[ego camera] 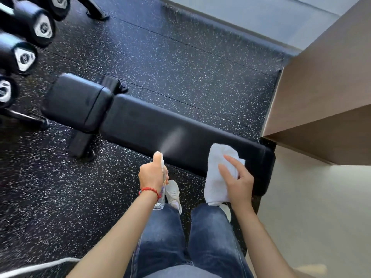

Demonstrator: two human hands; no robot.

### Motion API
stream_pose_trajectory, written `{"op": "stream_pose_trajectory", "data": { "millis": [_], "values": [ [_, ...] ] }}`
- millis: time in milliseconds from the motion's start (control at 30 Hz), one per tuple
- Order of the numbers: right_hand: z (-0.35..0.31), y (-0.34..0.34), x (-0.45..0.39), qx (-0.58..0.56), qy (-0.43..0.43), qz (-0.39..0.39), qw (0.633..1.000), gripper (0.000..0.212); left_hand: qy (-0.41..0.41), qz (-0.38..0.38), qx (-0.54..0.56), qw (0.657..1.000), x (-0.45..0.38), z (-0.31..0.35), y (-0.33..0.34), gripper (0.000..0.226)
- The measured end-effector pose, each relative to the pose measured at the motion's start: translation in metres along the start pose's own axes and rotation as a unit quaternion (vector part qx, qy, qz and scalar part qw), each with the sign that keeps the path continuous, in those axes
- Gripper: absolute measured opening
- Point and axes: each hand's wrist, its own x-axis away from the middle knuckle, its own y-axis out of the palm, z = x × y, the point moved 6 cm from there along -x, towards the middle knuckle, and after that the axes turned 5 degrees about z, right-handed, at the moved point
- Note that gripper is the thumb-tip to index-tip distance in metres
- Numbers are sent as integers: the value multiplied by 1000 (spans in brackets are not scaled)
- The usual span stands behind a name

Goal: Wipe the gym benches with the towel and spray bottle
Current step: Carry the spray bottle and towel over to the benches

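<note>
While I stand at the near side of the black padded gym bench [152, 125], which runs from the middle left of the frame to the lower right, my left hand [151, 175] has its grip clenched round the clear spray bottle [161, 194], thumb on top of the nozzle. A fine mist [174, 137] leaves the nozzle and fans toward the bench pad at the centre of the frame. My right hand [237, 182] grasps the white towel [217, 173], fingers partly extended over the cloth; the towel is held over the bench's right end, though I cannot tell if it touches the pad. A red beaded bracelet [149, 191] sits on my left wrist. Dumbbells [26, 43] are racked at the upper left. The speckled black rubber floor [180, 57] lies beneath the bench. A tan wooden cabinet [325, 87] stands at the right edge, just beside the bench end. My jeans [186, 241] and white shoes [173, 193] show at the bottom centre.
</note>
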Motion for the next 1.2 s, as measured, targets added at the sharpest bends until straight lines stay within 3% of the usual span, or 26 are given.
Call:
{"op": "stream_pose_trajectory", "data": {
  "millis": [233, 433, 733, 933, 1200],
  "values": [
    [-27, 67, -9, 15, -9, -40, 999, 29, -11, 53, 44, 998, -42, 14, -48, 71],
    [-49, 119, -28, 20, -17, -85, 996, 32, -35, 92, 89, 991, -65, 29, -77, 64],
    [-92, 210, -63, 55, -48, -186, 980, 27, -71, 192, 181, 962, -103, 60, -121, 65],
    [-134, 277, -74, 87, -102, -247, 960, 27, -81, 204, 266, 938, -135, 90, -146, 63],
    [-154, 348, -63, 106, -108, -281, 948, 27, -112, 245, 284, 920, -189, 100, -203, 53]
  ]
}}
